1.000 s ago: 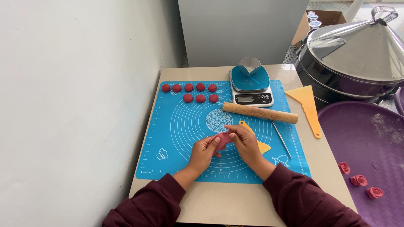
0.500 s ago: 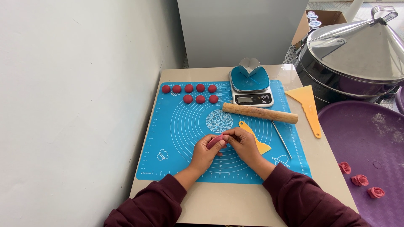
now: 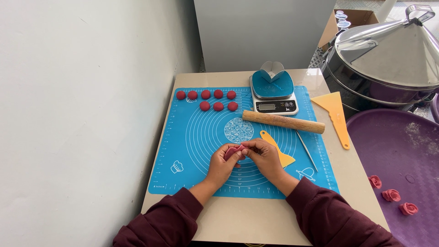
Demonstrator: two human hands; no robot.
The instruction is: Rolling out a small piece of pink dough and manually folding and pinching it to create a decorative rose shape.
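Hidden or cut off: most of the small dark-red piece of dough [image 3: 233, 151] lies behind the fingers, so only its upper edge and left end show and its full shape cannot be determined. The yellow plastic scraper with a rounded handle [image 3: 277, 147] is partly covered by the right hand. The purple round tray [image 3: 402, 151] and the large steel steamer with a conical lid [image 3: 388, 55] run off the right edge of the view. The forearms, in dark maroon sleeves, are cut off at the bottom edge.

Change from the earlier frames: both hands sit at the same place on the mat, but the fingertips have closed in over the dough, so less of it shows than one second ago. All other items are unmoved.

Hands: the left hand [image 3: 222, 163] and the right hand [image 3: 265, 158] meet just above the blue silicone baking mat [image 3: 192, 151] on the beige worktop [image 3: 238, 219]. Each is partly curled – fingers and thumb pinch the dough from opposite sides (neither hand is clenched into a fist). The dough is held between them, below the mat's patterned centre circle.

Nearby: eight dark-red dough balls [image 3: 211, 99] in two rows at the mat's upper left, a wooden rolling pin [image 3: 283, 122] – lying across the mat – and a digital kitchen scale [image 3: 273, 93] behind it.
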